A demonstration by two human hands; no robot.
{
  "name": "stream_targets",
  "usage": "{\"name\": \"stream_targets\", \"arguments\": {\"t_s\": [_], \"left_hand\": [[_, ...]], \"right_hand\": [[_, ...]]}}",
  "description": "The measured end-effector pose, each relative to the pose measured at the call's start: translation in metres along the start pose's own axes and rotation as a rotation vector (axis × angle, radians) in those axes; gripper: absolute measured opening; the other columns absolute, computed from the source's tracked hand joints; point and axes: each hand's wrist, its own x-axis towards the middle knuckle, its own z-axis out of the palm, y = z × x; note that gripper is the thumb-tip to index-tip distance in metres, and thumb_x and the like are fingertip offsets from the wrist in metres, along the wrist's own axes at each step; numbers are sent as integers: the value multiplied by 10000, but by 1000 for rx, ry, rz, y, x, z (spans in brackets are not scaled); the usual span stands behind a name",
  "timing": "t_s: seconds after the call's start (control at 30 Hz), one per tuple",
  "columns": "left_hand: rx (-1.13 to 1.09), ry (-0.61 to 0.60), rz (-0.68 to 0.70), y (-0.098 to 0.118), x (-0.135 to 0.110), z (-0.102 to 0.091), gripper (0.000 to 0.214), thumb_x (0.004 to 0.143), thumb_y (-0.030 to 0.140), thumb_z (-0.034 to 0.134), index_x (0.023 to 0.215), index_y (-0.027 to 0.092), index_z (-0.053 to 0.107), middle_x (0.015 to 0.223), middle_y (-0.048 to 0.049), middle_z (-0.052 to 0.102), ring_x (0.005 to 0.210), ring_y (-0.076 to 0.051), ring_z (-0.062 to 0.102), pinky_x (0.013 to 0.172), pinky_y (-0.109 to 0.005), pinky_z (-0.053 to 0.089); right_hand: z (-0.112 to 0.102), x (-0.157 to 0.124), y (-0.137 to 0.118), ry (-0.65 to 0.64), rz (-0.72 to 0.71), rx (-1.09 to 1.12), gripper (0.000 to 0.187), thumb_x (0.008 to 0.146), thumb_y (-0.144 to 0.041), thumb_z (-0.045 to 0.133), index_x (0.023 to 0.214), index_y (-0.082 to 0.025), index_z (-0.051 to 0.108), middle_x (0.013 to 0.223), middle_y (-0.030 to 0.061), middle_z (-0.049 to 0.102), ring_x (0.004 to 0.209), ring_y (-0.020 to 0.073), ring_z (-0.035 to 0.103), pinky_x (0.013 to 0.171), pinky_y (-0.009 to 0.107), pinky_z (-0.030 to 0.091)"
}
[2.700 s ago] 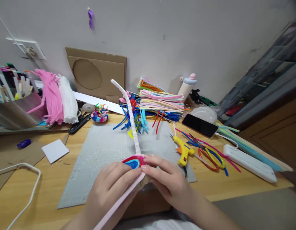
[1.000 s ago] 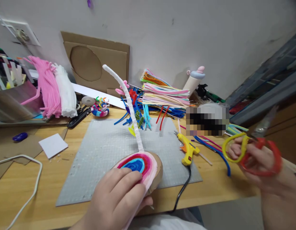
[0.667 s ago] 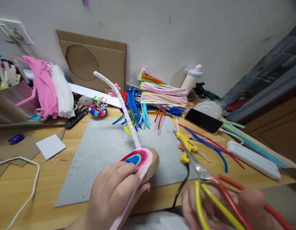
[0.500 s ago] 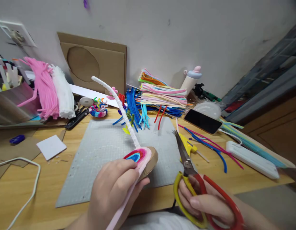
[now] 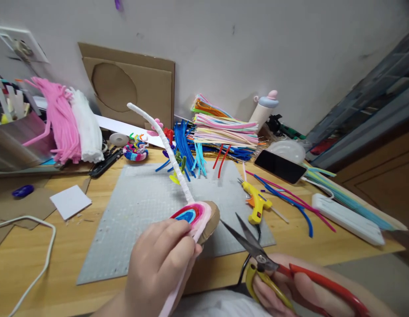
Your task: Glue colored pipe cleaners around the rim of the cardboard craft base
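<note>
My left hand (image 5: 161, 259) is closed around a cardboard craft piece (image 5: 210, 222), its face covered in curved bands of pink, red and blue pipe cleaner. A long white wrapped stem (image 5: 169, 152) rises from the piece, leaning up and to the left. From under my left fingers a pale pink strip (image 5: 173, 297) hangs down toward me. My right hand (image 5: 273, 286) grips scissors (image 5: 261, 259) with one red and one yellow handle. Their blades are parted and point left, close to the cardboard edge but apart from it.
A grey cutting mat (image 5: 125, 229) lies under the work. On its right rests a yellow hot glue gun (image 5: 259, 202), near a phone (image 5: 280, 166) and a white power strip (image 5: 348, 220). Behind are pipe cleaner bundles (image 5: 224, 127) and a cardboard panel (image 5: 154, 88).
The scissors have swung left and down toward the cardboard piece, and their blades have parted. More of the glue gun now shows. My left hand has barely shifted.
</note>
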Motion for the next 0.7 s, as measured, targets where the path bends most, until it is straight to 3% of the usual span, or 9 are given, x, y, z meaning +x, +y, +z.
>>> {"name": "stream_targets", "arguments": {"t_s": [0.13,0.3,0.43,0.57,0.7], "left_hand": [[-5,-1,-23,2,0,2,121,860,35,544,935,128,531,900,-95,639,806,-174,606,668,-304,506],[9,-11,-33,2,2,2,87,886,74,529,942,141,524,916,-92,637,824,-175,611,678,-303,508],[1,8,-33,4,2,2,105,865,56,551,927,139,536,939,-79,612,812,-161,600,666,-289,506],[52,74,-75,6,1,4,123,830,36,587,886,145,587,977,-66,532,787,-129,573,639,-248,498],[41,109,-77,7,-1,6,129,818,34,605,869,151,615,992,-56,498,786,-117,577,647,-244,506]], "right_hand": [[-8,4,9,-128,-60,10,715,774,-841,347,788,-153,544,582,-5,457,403,82,395,332,182,326],[-18,19,19,-290,-42,27,723,786,-839,324,697,-150,520,531,-13,457,369,76,444,299,154,351],[-24,37,37,-430,-37,170,800,715,-901,315,718,-132,536,540,-31,456,299,48,368,249,163,307],[-16,56,53,-499,-155,407,813,730,-902,251,655,-137,517,467,-68,385,278,32,264,242,166,241],[1,70,49,-553,-236,530,848,737,-906,174,637,-134,512,518,-31,459,296,43,319,294,199,305]]}}
